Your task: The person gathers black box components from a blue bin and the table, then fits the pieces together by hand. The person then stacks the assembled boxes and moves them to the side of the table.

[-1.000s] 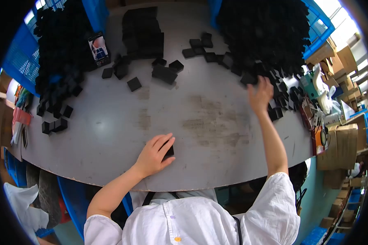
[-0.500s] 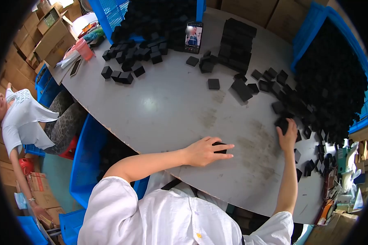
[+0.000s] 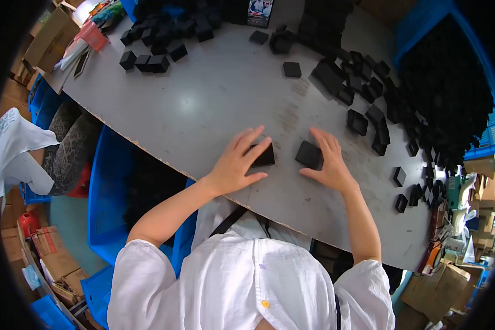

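Note:
Both my hands are over the grey table, close to its front edge. My left hand is around a small black box. Its fingers reach over the box top and its thumb lies below the near side; the fingers hide part of the box. Facing it across a short gap, my right hand has a flat black square piece between its thumb and fingers. The two black pieces are apart from each other.
Loose black boxes spread along the right, by a blue crate heaped with black pieces. More black boxes lie at back left. A phone stands at the back. A blue bin is below the left edge; a person sits beyond.
My right hand has come from the pile at the right to the middle with a black piece. My left hand has shifted left with its box. The view has tilted down.

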Demonstrator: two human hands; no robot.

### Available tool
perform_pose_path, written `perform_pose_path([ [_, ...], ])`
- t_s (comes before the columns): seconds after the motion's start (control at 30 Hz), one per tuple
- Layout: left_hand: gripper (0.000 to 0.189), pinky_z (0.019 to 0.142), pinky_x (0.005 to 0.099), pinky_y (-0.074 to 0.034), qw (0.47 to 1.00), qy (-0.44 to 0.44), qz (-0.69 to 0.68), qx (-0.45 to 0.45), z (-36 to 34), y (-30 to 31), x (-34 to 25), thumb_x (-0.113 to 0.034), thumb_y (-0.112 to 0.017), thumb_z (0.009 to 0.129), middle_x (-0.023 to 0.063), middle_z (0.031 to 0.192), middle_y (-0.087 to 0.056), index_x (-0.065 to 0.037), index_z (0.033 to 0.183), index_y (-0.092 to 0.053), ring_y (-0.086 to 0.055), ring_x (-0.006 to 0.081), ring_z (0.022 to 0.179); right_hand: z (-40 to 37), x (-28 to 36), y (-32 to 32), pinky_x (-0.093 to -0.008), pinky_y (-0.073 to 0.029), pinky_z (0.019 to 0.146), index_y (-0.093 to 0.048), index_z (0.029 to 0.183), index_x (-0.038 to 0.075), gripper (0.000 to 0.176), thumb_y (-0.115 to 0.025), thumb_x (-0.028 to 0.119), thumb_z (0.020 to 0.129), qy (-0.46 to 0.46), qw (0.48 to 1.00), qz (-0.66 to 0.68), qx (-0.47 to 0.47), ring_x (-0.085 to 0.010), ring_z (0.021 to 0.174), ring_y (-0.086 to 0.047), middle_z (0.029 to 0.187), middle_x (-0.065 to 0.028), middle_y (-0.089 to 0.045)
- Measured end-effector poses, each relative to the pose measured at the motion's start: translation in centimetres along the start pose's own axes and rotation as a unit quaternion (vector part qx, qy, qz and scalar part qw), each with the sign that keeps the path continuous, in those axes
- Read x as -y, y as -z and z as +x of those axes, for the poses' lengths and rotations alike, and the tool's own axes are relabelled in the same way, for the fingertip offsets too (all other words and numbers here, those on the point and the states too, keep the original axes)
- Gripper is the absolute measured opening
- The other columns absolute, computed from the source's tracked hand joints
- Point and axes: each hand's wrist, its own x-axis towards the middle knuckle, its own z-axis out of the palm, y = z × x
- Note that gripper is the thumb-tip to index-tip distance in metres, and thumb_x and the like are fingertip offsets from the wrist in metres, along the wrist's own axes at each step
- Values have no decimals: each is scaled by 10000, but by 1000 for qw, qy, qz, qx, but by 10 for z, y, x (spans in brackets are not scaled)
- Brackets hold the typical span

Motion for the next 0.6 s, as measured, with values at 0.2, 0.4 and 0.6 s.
perform_pose_path([
  [0.2, 937, 1023, 406, -394, 989, 115, -71, -64, -4, -2, 2, -168, -843, 657, 106, 1311, -550, -49, 1451, -360, -470, 322, 1199, -5, -2, -10, -438, -408, 1008, -595, 1256, 106, 539, -753, 72, 742, -7, 996, 92, 4, -348, 1203, -475, 1292, -126, -535],
  [0.4, 933, 997, 416, -384, 984, 146, -101, -34, -6, -3, 9, -179, -848, 654, 73, 1143, -639, -44, 1446, -372, -504, 282, 1139, 32, 43, -26, -441, -453, 951, -637, 1200, 119, 495, -752, 60, 722, 114, 983, 141, 21, -342, 1138, -521, 1245, -120, -557],
  [0.6, 892, 1000, 424, -363, 985, 138, -88, -43, -5, -7, 12, -221, -834, 677, 64, 1117, -616, -56, 1435, -395, -508, 268, 1124, 46, 50, -39, -454, -462, 920, -682, 1131, 139, 441, -773, 109, 701, 200, 969, 133, 62, -338, 1084, -556, 1206, -111, -583],
])
